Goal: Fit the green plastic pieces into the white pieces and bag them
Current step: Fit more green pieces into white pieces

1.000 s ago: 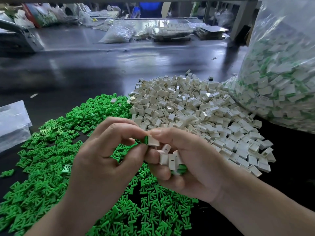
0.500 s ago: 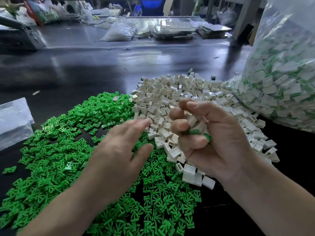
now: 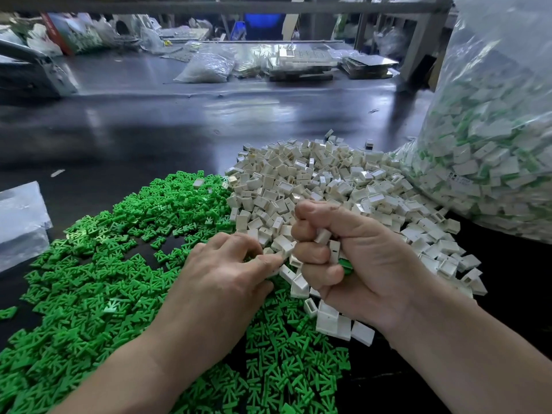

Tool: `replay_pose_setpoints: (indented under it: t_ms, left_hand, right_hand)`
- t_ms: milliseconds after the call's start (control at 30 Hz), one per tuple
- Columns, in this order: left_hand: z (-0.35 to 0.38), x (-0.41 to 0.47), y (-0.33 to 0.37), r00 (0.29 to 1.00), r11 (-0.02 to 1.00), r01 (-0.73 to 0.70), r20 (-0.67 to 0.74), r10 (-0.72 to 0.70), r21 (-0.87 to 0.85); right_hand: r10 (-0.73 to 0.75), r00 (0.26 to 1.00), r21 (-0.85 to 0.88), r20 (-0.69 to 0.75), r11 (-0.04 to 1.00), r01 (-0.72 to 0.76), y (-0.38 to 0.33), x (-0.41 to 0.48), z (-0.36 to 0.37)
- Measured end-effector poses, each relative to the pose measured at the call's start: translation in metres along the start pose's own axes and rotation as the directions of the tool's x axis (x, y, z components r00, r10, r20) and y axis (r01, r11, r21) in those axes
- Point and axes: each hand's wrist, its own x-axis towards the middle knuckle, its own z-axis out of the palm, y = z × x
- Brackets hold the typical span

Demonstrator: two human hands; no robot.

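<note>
The right hand [image 3: 358, 264] is closed in a fist around a handful of white pieces [image 3: 328, 180], with slivers of green showing between its lower fingers. It hangs over the near edge of the white heap, which spreads across the right-centre of the dark table [image 3: 134, 130]. A few white shells lie loose just below the fist.

The left hand [image 3: 227, 273] lies palm down beside it, almost touching. Its fingers are bent onto the seam where the two heaps meet, and thumb and forefinger come together at a white shell. Whether they actually pinch anything cannot be told.

The green pieces [image 3: 119, 264] form a wide, flat spread over the near left of the table and run under both forearms.

At the far right stands a tall clear bag [image 3: 493, 144], stuffed with white shells that have green showing in them; its base touches the white heap. A small patch of dark print sits low on the bag's wall, too small to read.

A crumpled clear plastic sheet [image 3: 21, 216] lies at the left edge. Across the far side are a smaller bag of parts [image 3: 206, 67], stacked trays [image 3: 301, 64] and a blue bin [image 3: 260, 25]; no label on them is legible
</note>
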Motion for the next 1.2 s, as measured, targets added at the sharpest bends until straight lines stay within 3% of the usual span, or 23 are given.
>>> replay_pose_setpoints:
  t_ms: [200,300,400,567,767,967,1100,1200]
  left_hand:
    - [-0.005,0.000,0.000,0.995,0.999,0.006,-0.096,-0.010,-0.043]
    - [-0.013,-0.002,0.003,0.969,0.961,0.133,-0.171,-0.177,-0.244]
    - [-0.016,-0.006,0.003,0.930,0.914,0.156,-0.256,-0.264,-0.375]
    - [-0.021,-0.007,0.008,0.910,0.881,0.050,-0.342,-0.234,-0.470]
    - [-0.022,-0.005,0.013,0.909,0.925,-0.021,-0.393,-0.140,-0.378]
    - [-0.038,-0.014,0.004,0.960,0.895,0.067,-0.216,-0.178,-0.442]
    - [-0.042,-0.019,-0.013,0.985,0.973,0.132,0.136,-0.107,-0.192]
    - [-0.033,-0.020,-0.012,0.975,0.993,0.116,0.190,-0.118,0.020]
  right_hand:
    - [0.038,0.999,-0.036,0.015,0.999,-0.037,0.002,-0.001,0.001]
    - [0.063,0.997,-0.048,0.035,0.997,-0.061,0.001,-0.002,0.000]
    - [0.067,0.997,-0.138,0.041,0.989,-0.061,0.004,-0.002,-0.001]
    - [0.079,0.997,-0.336,0.020,0.939,-0.067,0.012,-0.004,0.003]
    - [0.126,0.992,-0.387,0.021,0.916,-0.108,0.015,-0.005,0.008]
    - [0.025,0.999,-0.345,0.023,0.939,-0.015,0.009,-0.003,0.006]
    - [0.031,0.999,-0.223,0.018,0.974,-0.026,0.003,-0.001,0.002]
    - [0.049,0.998,-0.183,0.036,0.982,-0.042,0.003,0.000,0.001]
